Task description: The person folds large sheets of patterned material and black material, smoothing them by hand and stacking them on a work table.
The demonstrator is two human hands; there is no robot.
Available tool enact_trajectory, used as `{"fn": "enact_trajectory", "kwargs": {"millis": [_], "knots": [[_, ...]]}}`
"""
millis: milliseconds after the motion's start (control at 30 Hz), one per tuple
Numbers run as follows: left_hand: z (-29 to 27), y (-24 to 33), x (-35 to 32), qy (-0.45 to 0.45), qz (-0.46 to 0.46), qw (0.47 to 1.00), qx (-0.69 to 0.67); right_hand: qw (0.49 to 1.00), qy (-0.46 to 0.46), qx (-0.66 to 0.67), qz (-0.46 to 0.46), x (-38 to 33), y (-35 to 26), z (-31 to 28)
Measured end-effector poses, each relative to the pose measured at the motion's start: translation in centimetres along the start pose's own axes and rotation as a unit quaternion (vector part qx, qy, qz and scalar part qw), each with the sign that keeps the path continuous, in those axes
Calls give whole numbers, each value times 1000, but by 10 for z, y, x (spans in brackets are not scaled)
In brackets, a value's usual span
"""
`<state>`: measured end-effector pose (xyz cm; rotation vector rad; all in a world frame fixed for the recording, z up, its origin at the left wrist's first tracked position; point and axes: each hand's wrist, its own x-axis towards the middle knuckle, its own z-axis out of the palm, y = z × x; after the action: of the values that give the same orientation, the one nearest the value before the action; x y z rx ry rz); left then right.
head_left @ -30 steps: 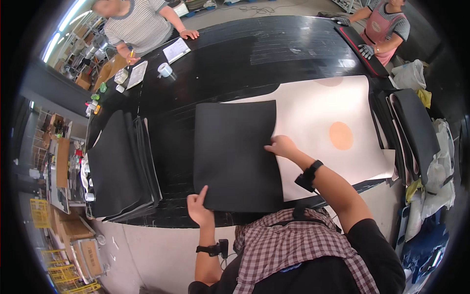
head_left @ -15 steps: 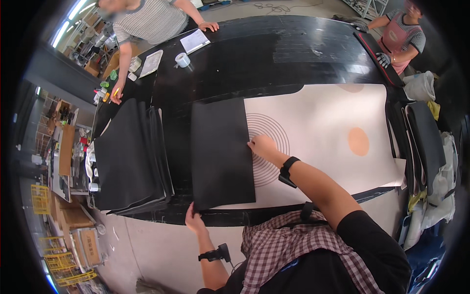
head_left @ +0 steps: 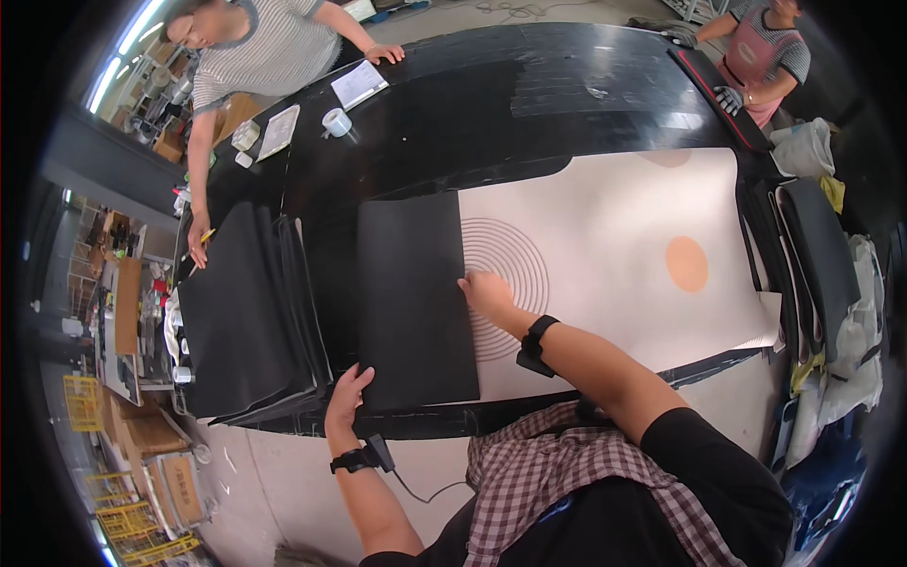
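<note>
A large mat (head_left: 614, 283) lies on the black table, its cream face up with thin concentric rings and an orange circle. Its left end is folded over, showing the black underside as a flap (head_left: 416, 293). My right hand (head_left: 491, 298) is closed at the flap's right edge, fingertips pinching that edge over the rings. Beside the lower left corner of the fold is my left hand (head_left: 348, 395), its fingers partly apart and pointing up, close to the folded edge. Whether its fingertips touch the mat is hard to tell.
A stack of black sheets (head_left: 250, 312) sits to the left, more folded mats (head_left: 817, 260) at the right end. A co-worker leans in at the far left, holding a yellow pen (head_left: 208, 235); another handles a black, red-edged piece (head_left: 723, 99). A tape roll (head_left: 336, 123) and notebook (head_left: 360, 86) lie farther back.
My left hand has moved up and leftward, off the flap's lower corner to beside its left edge. My right hand keeps its pinch. The far-left co-worker's pen hand has come nearer the stack.
</note>
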<state>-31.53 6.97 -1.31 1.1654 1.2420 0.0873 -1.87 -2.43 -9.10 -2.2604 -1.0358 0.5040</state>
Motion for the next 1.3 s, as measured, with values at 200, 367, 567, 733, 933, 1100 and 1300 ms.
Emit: {"fn": "enact_trajectory", "kwargs": {"millis": [200, 367, 567, 733, 933, 1100, 1300], "knots": [[-4, -23, 22, 51, 89, 994, -48, 983, -140, 96, 71, 4, 21, -41], [-29, -5, -1, 25, 85, 995, -49, 999, 13, -35, 24, -28, 147, -175], [1, 34, 12, 60, -140, 902, 403, 945, 258, -147, 137, -99, 331, -341], [116, 77, 57, 217, 366, 721, 547, 939, 226, -67, 250, -160, 383, -407], [404, 175, 125, -81, 567, 673, 468, 965, 11, -100, 242, -248, 384, -430], [579, 237, 154, -88, 628, 634, 443, 877, 228, -169, 388, -255, 349, -403], [638, 264, 150, -96, 481, 638, 593, 803, 142, 162, 556, -295, 340, -402]]}}
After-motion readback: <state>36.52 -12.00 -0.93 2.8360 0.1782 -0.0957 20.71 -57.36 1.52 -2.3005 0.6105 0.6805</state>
